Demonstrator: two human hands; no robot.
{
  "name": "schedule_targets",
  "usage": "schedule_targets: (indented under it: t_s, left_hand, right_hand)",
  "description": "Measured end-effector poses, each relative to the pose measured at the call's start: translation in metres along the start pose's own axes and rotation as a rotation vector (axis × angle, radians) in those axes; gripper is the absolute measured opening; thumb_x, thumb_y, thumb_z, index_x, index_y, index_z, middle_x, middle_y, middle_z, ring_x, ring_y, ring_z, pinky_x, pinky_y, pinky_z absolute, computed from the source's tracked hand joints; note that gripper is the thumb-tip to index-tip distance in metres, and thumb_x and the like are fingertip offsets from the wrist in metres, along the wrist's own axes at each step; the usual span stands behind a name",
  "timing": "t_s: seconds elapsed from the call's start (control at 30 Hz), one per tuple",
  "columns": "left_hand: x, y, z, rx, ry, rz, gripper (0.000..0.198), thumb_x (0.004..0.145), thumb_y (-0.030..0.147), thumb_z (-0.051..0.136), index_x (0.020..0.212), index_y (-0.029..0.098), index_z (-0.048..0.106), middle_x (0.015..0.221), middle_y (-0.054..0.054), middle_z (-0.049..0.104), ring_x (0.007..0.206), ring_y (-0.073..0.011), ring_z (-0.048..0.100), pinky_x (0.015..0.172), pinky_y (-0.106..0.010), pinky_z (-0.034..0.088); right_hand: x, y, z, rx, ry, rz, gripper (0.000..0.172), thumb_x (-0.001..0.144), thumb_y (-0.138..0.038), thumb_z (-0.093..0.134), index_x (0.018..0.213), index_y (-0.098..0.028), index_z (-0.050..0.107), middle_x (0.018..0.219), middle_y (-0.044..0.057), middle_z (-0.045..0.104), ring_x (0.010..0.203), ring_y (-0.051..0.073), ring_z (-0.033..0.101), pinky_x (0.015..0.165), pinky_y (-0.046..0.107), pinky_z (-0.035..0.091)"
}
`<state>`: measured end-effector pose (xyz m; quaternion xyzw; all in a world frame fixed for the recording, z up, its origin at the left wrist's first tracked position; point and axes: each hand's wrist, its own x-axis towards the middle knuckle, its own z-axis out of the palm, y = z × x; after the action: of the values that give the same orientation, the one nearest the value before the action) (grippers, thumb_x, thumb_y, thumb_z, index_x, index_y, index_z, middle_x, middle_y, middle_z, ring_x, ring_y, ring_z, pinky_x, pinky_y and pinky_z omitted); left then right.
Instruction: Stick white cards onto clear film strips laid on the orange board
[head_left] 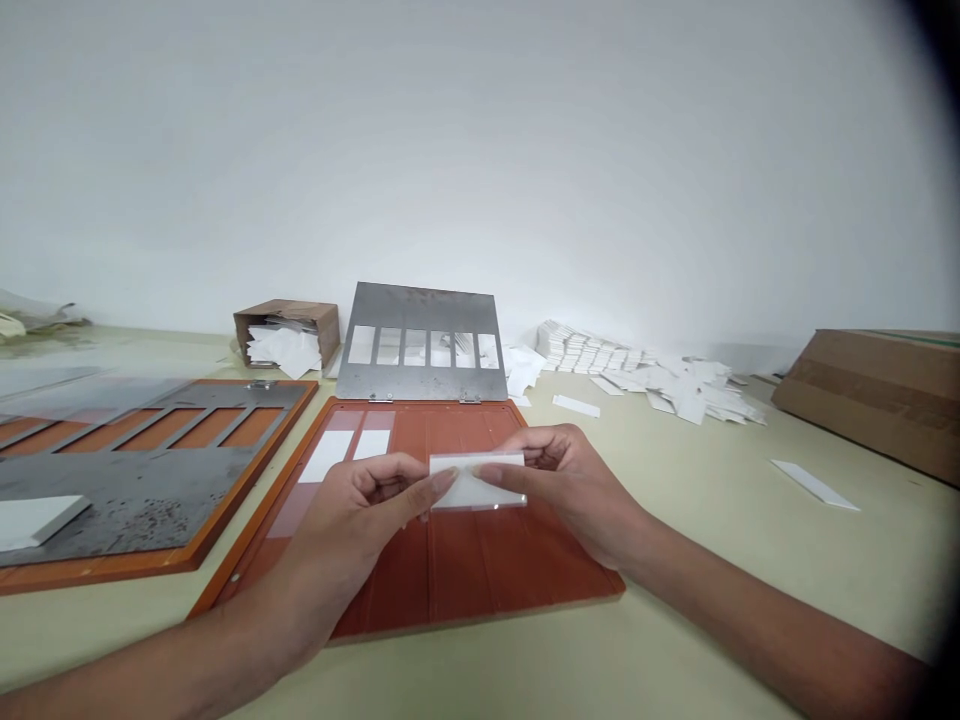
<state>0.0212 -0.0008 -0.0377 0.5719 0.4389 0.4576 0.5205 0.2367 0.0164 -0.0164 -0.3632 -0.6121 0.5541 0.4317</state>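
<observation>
Pale tabletop (690,610) surrounds an orange hinged board (480,590), with a raised steel stencil plate (417,340) along its far edge. Over the board's middle, the left hand (352,545) and right hand (566,490) clamp opposite ends of a white paper strip (477,482), with orange surface showing between strip and near edge.

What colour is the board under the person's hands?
The board is reddish-orange, best seen in the head view.

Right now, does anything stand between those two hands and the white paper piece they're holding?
Nothing visible does: the left hand and the right hand both touch the white paper piece directly, one at each end.
</observation>
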Motion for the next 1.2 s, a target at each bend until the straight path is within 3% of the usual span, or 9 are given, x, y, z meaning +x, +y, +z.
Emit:
schedule_targets:
  t_s: [0.3, 0.4, 0.53, 0.63, 0.7, 0.8, 0.9, 1.1, 1.2]
  left_hand:
    - [0.0, -0.002, 0.0, -0.055, -0.013, 0.003, 0.031, 0.081, 0.05, 0.08, 0.072, 0.022, 0.071, 0.072, 0.003, 0.059, 0.071, -0.0135, 0.047, 0.067, -0.025, 0.035]
    - [0.0, -0.002, 0.0, -0.079, -0.011, 0.031, 0.025, 0.084, 0.049, 0.077, 0.078, 0.025, 0.075, 0.075, 0.003, 0.061, 0.075, -0.0142, 0.049, 0.07, -0.026, 0.036]
    - [0.002, -0.002, 0.0, -0.206, -0.007, 0.058, 0.029, 0.089, 0.052, 0.069, 0.093, 0.026, 0.08, 0.095, -0.002, 0.071, 0.084, -0.0174, 0.054, 0.075, -0.029, 0.04]
    - [0.002, -0.002, -0.001, -0.269, -0.025, 0.03, 0.029, 0.091, 0.049, 0.066, 0.093, 0.024, 0.081, 0.106, -0.005, 0.073, 0.086, -0.018, 0.056, 0.076, -0.029, 0.042]
    - [0.002, -0.003, -0.001, -0.281, -0.015, 0.029, 0.027, 0.093, 0.045, 0.065, 0.091, 0.023, 0.08, 0.101, -0.004, 0.074, 0.085, -0.0176, 0.057, 0.075, -0.029, 0.043]
    - [0.003, -0.005, -0.003, -0.339, -0.004, 0.04, 0.027, 0.095, 0.043, 0.062, 0.087, 0.023, 0.078, 0.094, -0.004, 0.073, 0.085, -0.0178, 0.058, 0.074, -0.028, 0.045]
    - [0.004, -0.006, -0.005, -0.402, -0.006, 0.041, 0.03, 0.096, 0.045, 0.06, 0.086, 0.022, 0.077, 0.091, -0.004, 0.073, 0.087, -0.0187, 0.06, 0.075, -0.026, 0.048]
    - [0.003, -0.003, -0.005, -0.469, 0.025, 0.057, 0.027, 0.095, 0.042, 0.062, 0.082, 0.023, 0.076, 0.088, -0.003, 0.072, 0.083, -0.0184, 0.061, 0.074, -0.025, 0.053]
    - [0.001, 0.0, -0.003, -0.447, 0.023, 0.066, 0.028, 0.096, 0.038, 0.06, 0.079, 0.022, 0.074, 0.084, -0.004, 0.07, 0.082, -0.0187, 0.06, 0.071, -0.024, 0.054]
  right_hand:
    - [0.001, 0.003, 0.002, -0.028, 0.008, 0.005, 0.022, 0.068, -0.039, 0.09, 0.073, -0.023, 0.076, 0.073, 0.001, 0.072, 0.067, 0.012, 0.063, 0.064, 0.025, 0.049]
    - [0.002, -0.002, -0.002, -0.116, 0.055, -0.054, 0.021, 0.071, -0.041, 0.087, 0.073, -0.023, 0.078, 0.073, 0.003, 0.073, 0.066, 0.013, 0.064, 0.061, 0.025, 0.049]
    - [0.0, -0.024, -0.03, -0.386, 0.334, -0.281, 0.018, 0.072, -0.042, 0.087, 0.077, -0.026, 0.081, 0.076, 0.004, 0.075, 0.067, 0.016, 0.065, 0.06, 0.027, 0.05]
    - [-0.006, -0.034, -0.07, -0.608, 0.684, -0.448, 0.022, 0.069, -0.046, 0.088, 0.08, -0.028, 0.081, 0.079, 0.003, 0.075, 0.067, 0.017, 0.062, 0.06, 0.03, 0.046]
    - [-0.013, -0.03, -0.1, -0.745, 0.83, -0.457, 0.025, 0.071, -0.05, 0.086, 0.08, -0.027, 0.082, 0.073, 0.003, 0.072, 0.065, 0.017, 0.057, 0.059, 0.031, 0.041]
    - [-0.024, -0.012, -0.142, -0.847, 0.877, -0.379, 0.03, 0.073, -0.053, 0.083, 0.084, -0.025, 0.082, 0.08, 0.004, 0.074, 0.068, 0.019, 0.056, 0.062, 0.033, 0.042]
    - [-0.029, 0.006, -0.169, -0.845, 0.911, -0.286, 0.036, 0.07, -0.056, 0.084, 0.087, -0.024, 0.082, 0.085, 0.006, 0.076, 0.072, 0.021, 0.058, 0.065, 0.034, 0.044]
    - [-0.03, 0.016, -0.18, -0.792, 0.995, -0.371, 0.038, 0.073, -0.058, 0.082, 0.089, -0.024, 0.081, 0.077, 0.005, 0.073, 0.066, 0.019, 0.056, 0.063, 0.033, 0.044]
    - [-0.03, 0.026, -0.179, -0.858, 0.78, -0.258, 0.042, 0.073, -0.061, 0.08, 0.091, -0.023, 0.082, 0.084, 0.008, 0.076, 0.068, 0.021, 0.061, 0.06, 0.032, 0.046]
